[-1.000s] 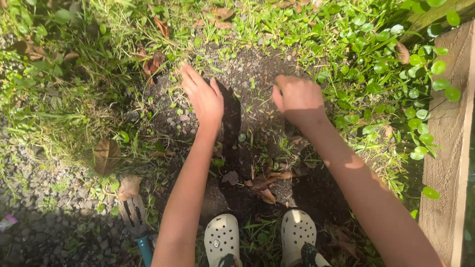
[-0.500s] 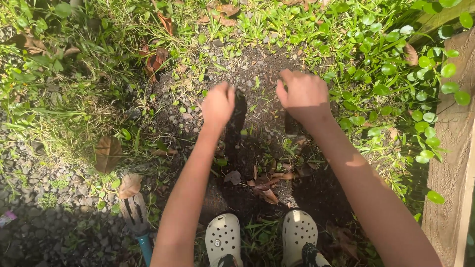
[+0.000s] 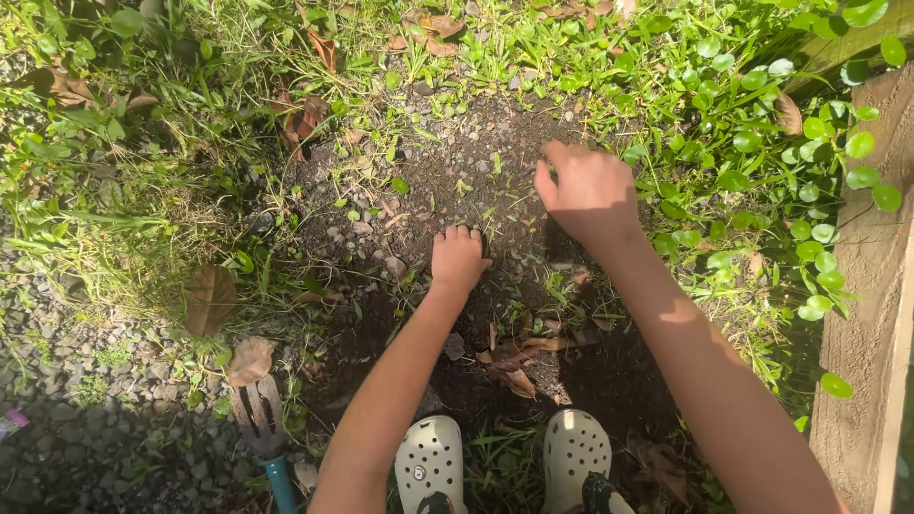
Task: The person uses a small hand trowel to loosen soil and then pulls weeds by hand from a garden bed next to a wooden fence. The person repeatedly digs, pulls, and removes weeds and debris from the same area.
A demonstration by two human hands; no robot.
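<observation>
Both hands are down on a bare patch of dark, gravelly soil [image 3: 447,171] ringed by grass and weeds. The left hand [image 3: 457,259] sits knuckles-up near the middle of the patch, fingers [image 3: 451,234] curled tight into something like a fist pressed against the dirt. Can't honestly tell if there's anything pinched inside, since the palm faces down. The right hand [image 3: 590,190] is further out, at the right edge of the patch right where the round-leaved green creeper [image 3: 762,143] starts. Its fingers [image 3: 557,152] are bent down into the ground too, loosely curled, and whatever they might have hold of is hidden under the hand.

Closer to the body, a small pile of dry brown leaves [image 3: 519,357] lies on shadowed soil between the forearms, just above a pair of cream-coloured perforated clogs [image 3: 428,462]. Off to the left, on grey gravel, there's a small hand fork with rusty tines and a blue handle [image 3: 262,433], well apart from either hand. A weathered wooden plank edge [image 3: 871,314] runs down the right side, with the creeper growing up against it.
</observation>
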